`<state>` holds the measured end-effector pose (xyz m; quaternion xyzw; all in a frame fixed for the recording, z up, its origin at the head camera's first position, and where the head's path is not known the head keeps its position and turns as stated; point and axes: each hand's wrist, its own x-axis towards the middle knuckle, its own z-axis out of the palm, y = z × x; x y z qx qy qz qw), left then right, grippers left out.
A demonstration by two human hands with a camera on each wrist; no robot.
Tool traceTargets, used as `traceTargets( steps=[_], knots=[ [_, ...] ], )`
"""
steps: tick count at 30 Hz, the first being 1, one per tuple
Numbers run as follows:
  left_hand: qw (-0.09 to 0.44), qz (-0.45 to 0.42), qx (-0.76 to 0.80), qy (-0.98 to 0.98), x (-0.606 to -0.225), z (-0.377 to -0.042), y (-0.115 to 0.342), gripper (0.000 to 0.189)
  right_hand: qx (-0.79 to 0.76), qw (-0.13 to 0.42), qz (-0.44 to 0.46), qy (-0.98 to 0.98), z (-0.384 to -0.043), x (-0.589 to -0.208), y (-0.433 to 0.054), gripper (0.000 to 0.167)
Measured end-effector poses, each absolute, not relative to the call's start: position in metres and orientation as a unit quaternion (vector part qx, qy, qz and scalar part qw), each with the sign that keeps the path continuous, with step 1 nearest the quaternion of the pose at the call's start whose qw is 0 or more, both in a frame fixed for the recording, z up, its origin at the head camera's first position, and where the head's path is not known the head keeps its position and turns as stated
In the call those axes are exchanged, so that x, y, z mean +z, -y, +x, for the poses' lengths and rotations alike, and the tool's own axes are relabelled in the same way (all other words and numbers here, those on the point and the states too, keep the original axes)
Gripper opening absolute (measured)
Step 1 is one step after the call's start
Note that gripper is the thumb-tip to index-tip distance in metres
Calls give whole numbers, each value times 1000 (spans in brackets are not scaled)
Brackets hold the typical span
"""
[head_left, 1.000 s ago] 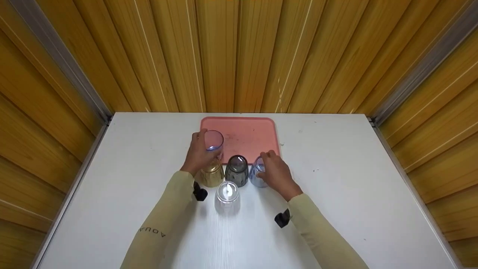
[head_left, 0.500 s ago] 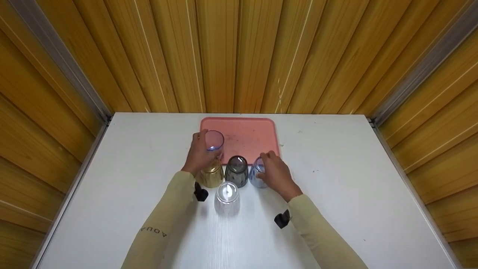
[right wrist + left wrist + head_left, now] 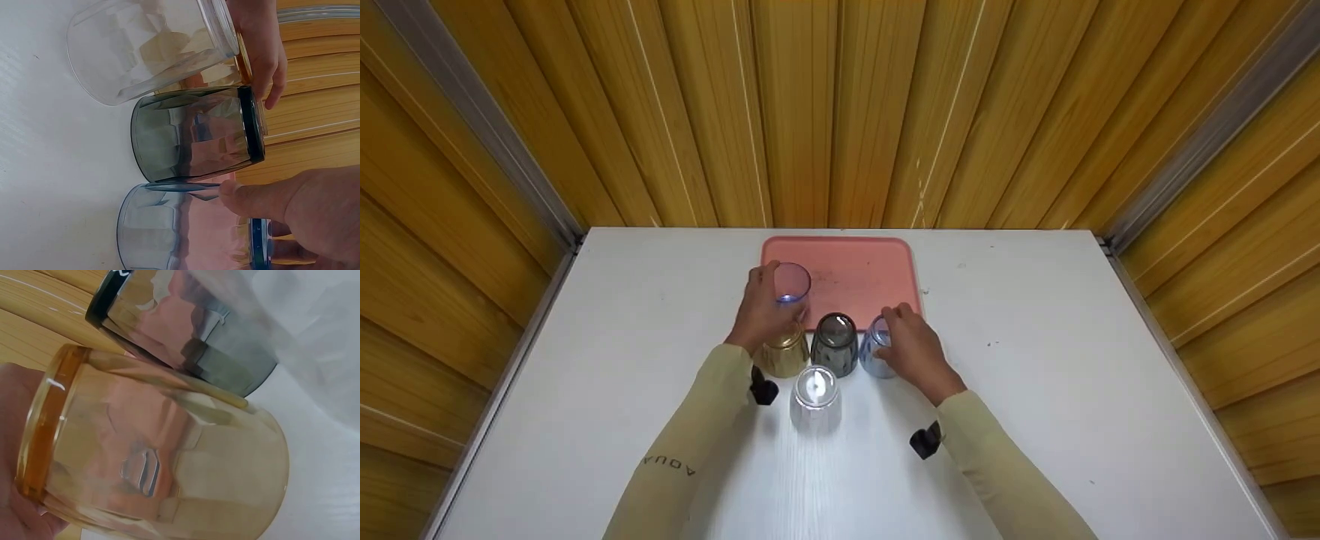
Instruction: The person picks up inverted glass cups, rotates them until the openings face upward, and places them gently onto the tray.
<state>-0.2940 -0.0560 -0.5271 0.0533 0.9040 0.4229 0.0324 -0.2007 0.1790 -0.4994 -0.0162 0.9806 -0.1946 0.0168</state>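
Note:
In the head view my left hand point(image 3: 759, 313) grips a purple-tinted glass point(image 3: 792, 282) over the tray's left side. Close in front of it stands an amber glass point(image 3: 786, 358), base up, which fills much of the left wrist view. My right hand point(image 3: 913, 346) holds a blue glass point(image 3: 876, 361), base up; the right wrist view shows the thumb point(image 3: 253, 198) on its side and fingers around its base. Between the amber and blue glasses is a smoky grey glass point(image 3: 835, 346), also inverted. A colourless glass point(image 3: 816, 405) stands base up nearest the body.
A pink tray point(image 3: 862, 274) lies at the back of the white table point(image 3: 1020, 420), just behind the row of glasses. Wood-patterned walls point(image 3: 840, 112) enclose the table at the back and both sides.
Almost nothing differs. Both hands keep their grips on the same two glasses, and the standing glasses stay in place.

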Motion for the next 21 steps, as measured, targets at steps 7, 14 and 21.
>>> traceTargets(
  steps=[7,14,21],
  knots=[
    [43,53,427,-902,-524,-294,55,87,-205,24,-5,-978,-202,-498,-179,65],
    [53,50,435,-898,-520,-291,56,84,-209,19,-9,-978,-202,-500,-178,67],
    [53,45,430,-900,-524,-292,55,85,-210,21,-4,-977,-200,-500,-178,67]
  ],
)
